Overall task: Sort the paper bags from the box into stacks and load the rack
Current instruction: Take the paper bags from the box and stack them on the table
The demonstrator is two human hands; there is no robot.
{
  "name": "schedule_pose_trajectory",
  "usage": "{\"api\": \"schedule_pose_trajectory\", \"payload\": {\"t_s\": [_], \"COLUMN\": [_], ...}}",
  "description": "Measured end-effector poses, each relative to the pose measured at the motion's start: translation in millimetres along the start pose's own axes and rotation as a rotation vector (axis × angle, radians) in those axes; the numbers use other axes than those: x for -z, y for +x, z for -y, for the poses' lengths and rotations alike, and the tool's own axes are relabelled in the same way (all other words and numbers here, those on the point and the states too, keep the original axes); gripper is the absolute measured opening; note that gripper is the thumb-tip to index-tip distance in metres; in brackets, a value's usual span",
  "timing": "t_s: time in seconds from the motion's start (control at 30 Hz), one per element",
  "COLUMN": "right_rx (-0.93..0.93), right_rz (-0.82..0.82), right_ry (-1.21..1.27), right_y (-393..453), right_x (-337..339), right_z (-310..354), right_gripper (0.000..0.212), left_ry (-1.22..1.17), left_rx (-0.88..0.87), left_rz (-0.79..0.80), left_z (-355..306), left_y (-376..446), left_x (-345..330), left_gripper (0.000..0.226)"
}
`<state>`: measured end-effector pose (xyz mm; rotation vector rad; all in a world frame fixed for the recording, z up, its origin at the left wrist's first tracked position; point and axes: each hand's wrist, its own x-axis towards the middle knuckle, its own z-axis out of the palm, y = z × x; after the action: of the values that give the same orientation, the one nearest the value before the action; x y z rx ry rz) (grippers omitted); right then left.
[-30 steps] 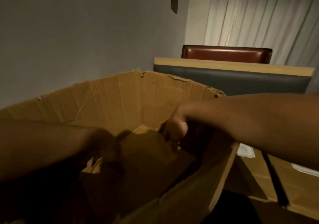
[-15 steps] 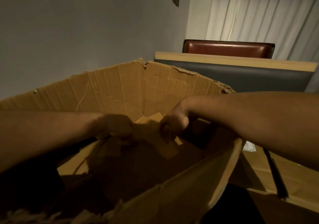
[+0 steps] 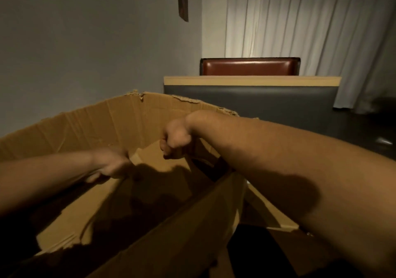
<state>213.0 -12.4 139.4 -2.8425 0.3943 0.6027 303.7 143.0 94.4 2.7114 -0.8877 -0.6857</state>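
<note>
Cardboard box (image 3: 70,127): large, brown, corrugated, open at the top, filling the lower left and centre of the view. Its far rim is torn and frayed near the 12 o'clock corner; creases run down the inner walls. The near wall crosses from 7 o'clock up toward 3 o'clock, with a loose flap hanging outside it on the right.

Paper bag (image 3: 158,170): flat, brown, held up inside the box between the two hands, its lower part in deep shadow. Whether it is one bag or several cannot be told.

Right hand (image 3: 175,140): fingers curled tight, gripping the bag's upper edge at its 1 o'clock corner, forearm passing over the box's right wall.

Left hand (image 3: 109,164): fingers curled round the bag's upper edge at 10 o'clock. The hands are apart, one at each end of that edge.

Beyond the box at 1 o'clock: a dark padded bench back (image 3: 248,102) with a pale wooden cap, a red-brown seat back (image 3: 248,65) behind it, and a curtain (image 3: 310,24). Open dark floor lies at 3 o'clock
</note>
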Motion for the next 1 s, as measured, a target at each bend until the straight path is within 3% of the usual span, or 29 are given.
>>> {"api": "schedule_pose_trajectory", "payload": {"t_s": [0.1, 0.3, 0.4, 0.47, 0.57, 0.67, 0.77, 0.83, 0.9, 0.97, 1.0], "right_rx": [0.043, 0.124, 0.141, 0.151, 0.144, 0.131, 0.12, 0.208, 0.333, 0.422, 0.447], "right_rz": [-0.144, -0.425, -0.665, -0.792, -0.846, -0.875, -0.857, -0.857, -0.897, -0.924, -0.929], "right_ry": [-0.023, -0.064, 0.075, 0.268, 0.529, 0.705, 0.733, 0.824, 1.002, 1.193, 1.256], "right_y": [-31.9, -110.0, -157.0, -182.4, -207.6, -216.0, -231.8, -253.2, -280.2, -308.2, -324.5], "right_x": [6.4, 2.7, -10.8, -21.7, -40.4, -44.5, -27.9, -10.2, 6.2, 17.5, 18.5], "right_z": [4.2, 11.8, -2.2, -16.6, -34.7, -34.7, -12.1, 5.2, 12.5, 6.9, -1.4], "right_gripper": [0.03, 0.018, 0.017, 0.019, 0.022, 0.026, 0.069, 0.088, 0.086, 0.069, 0.056], "left_ry": [0.049, 0.012, 0.009, -0.029, -0.279, -0.532, -0.739, -0.831, -0.925, -1.029, -1.07], "left_rx": [-0.074, -0.112, -0.189, -0.21, -0.263, -0.381, -0.541, -0.654, -0.759, -0.776, -0.77], "left_rz": [-0.064, -0.013, -0.034, -0.159, -0.311, -0.454, -0.64, -0.719, -0.728, -0.688, -0.661], "left_z": [-14.9, -18.6, -27.3, -32.4, -30.5, -32.9, -54.8, -74.3, -93.5, -112.1, -120.0], "left_y": [-14.5, -29.5, -52.3, -69.6, -108.3, -160.2, -225.7, -273.5, -306.5, -327.8, -335.9], "left_x": [-1.0, -19.3, -2.3, 24.5, 70.5, 103.3, 120.1, 126.3, 129.0, 126.2, 120.8], "left_gripper": [0.019, 0.01, 0.012, 0.025, 0.033, 0.017, 0.014, 0.012, 0.007, 0.036, 0.039]}}
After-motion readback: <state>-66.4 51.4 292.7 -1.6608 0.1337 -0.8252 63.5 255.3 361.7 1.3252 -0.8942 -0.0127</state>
